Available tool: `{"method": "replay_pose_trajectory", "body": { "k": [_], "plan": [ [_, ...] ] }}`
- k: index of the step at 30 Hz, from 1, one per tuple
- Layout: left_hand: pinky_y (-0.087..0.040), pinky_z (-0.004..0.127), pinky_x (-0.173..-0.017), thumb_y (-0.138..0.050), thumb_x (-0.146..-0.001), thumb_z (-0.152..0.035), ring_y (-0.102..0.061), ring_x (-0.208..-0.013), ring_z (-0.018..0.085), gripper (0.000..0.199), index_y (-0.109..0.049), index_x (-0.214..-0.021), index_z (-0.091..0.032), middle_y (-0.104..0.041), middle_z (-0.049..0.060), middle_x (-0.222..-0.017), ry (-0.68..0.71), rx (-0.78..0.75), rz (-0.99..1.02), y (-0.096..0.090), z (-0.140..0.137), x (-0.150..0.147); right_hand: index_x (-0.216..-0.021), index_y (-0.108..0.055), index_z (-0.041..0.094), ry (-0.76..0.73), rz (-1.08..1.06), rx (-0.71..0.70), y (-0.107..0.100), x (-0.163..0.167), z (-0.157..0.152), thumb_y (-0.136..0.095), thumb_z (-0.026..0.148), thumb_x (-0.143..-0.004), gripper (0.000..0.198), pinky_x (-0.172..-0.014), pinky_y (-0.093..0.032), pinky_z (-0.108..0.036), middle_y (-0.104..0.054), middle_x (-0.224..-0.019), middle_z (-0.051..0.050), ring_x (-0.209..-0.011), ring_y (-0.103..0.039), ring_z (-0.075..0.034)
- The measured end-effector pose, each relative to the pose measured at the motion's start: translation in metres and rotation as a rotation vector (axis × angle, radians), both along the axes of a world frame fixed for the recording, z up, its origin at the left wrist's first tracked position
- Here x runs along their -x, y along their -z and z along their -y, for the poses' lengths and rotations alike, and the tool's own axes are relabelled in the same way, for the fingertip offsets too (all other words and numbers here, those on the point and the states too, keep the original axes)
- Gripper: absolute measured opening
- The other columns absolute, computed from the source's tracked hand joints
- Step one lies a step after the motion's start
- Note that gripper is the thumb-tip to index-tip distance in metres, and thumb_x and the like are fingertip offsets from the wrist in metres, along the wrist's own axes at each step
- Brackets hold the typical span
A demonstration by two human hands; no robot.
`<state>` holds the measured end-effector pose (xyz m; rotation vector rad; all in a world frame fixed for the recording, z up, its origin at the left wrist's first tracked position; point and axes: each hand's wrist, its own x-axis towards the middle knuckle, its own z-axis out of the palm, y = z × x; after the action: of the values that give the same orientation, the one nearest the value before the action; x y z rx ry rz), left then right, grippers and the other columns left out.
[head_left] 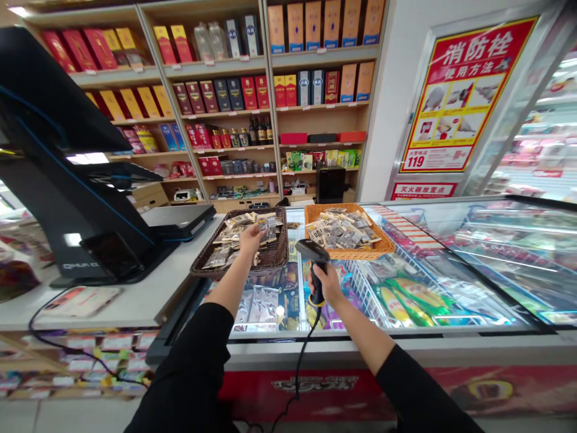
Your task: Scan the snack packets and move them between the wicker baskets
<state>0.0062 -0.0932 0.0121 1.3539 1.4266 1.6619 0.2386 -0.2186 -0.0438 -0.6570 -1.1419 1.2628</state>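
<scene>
My right hand [329, 284] is wrapped round the handle of a black barcode scanner [312, 250], held above the freezer's glass top with its head tilted toward the left. A cable runs down from its grip. Over the dark brown wicker basket [278, 257], my left hand [251, 239] pinches a small snack packet [271, 226] with a clear, dark-looking front. More packets lie in that basket under and around the hand. An orange wicker basket [383, 245] full of similar packets sits just to the right, behind the scanner.
A glass-topped chest freezer [455, 264] with bagged goods inside spans the front. At left, a black checkout terminal [90, 180] and a phone [81, 300] rest on the white counter [148, 285]. Shelves of boxed bottles [225, 93] line the back wall beside a red fire-hydrant sign [464, 96].
</scene>
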Motion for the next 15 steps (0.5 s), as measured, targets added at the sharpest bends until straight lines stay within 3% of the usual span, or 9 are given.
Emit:
{"method": "replay_pose_trajectory", "body": {
  "k": [3,7,11,15],
  "plan": [
    [-0.053,0.029,-0.074,-0.074,-0.063,-0.034,-0.066,-0.081,0.019,0.045,-0.070,-0.104,-0.015,-0.071,0.004,-0.089,0.040,-0.041,-0.080,-0.018,0.002,-0.026,-0.088,-0.050,0.021,0.182,-0.311,0.050,-0.006,-0.020,-0.012,-0.064,0.059,-0.072,0.044,-0.034,-0.036,-0.023,-0.052,-0.053,0.006,-0.035,-0.045,-0.010],
    [-0.051,0.027,-0.066,-0.075,-0.063,-0.036,-0.064,-0.072,0.018,0.047,-0.071,-0.105,-0.015,-0.071,0.006,-0.087,0.235,-0.023,-0.136,-0.034,-0.009,-0.103,-0.088,-0.048,0.023,0.395,-0.607,0.104,-0.012,-0.051,-0.026,-0.061,0.064,-0.069,0.047,-0.038,-0.037,-0.023,-0.047,-0.053,0.008,-0.037,-0.042,-0.009],
    [-0.050,0.031,-0.071,-0.076,-0.064,-0.027,-0.065,-0.077,0.022,0.032,-0.075,-0.094,-0.017,-0.072,0.006,-0.083,0.354,0.029,-0.283,-0.024,-0.023,-0.187,-0.083,-0.045,0.024,0.447,-0.653,0.116,-0.011,-0.063,-0.031,-0.056,0.068,-0.070,0.047,-0.040,-0.036,-0.023,-0.043,-0.054,0.008,-0.039,-0.039,-0.010],
    [-0.048,0.033,-0.077,-0.076,-0.058,-0.011,-0.065,-0.077,0.026,0.024,-0.076,-0.081,-0.019,-0.071,0.006,-0.070,0.427,0.079,-0.518,-0.003,-0.030,-0.229,-0.076,-0.042,0.024,0.439,-0.688,0.137,-0.007,-0.060,-0.035,-0.051,0.069,-0.072,0.046,-0.041,-0.036,-0.024,-0.041,-0.054,0.007,-0.039,-0.037,-0.010]
  ]
}}
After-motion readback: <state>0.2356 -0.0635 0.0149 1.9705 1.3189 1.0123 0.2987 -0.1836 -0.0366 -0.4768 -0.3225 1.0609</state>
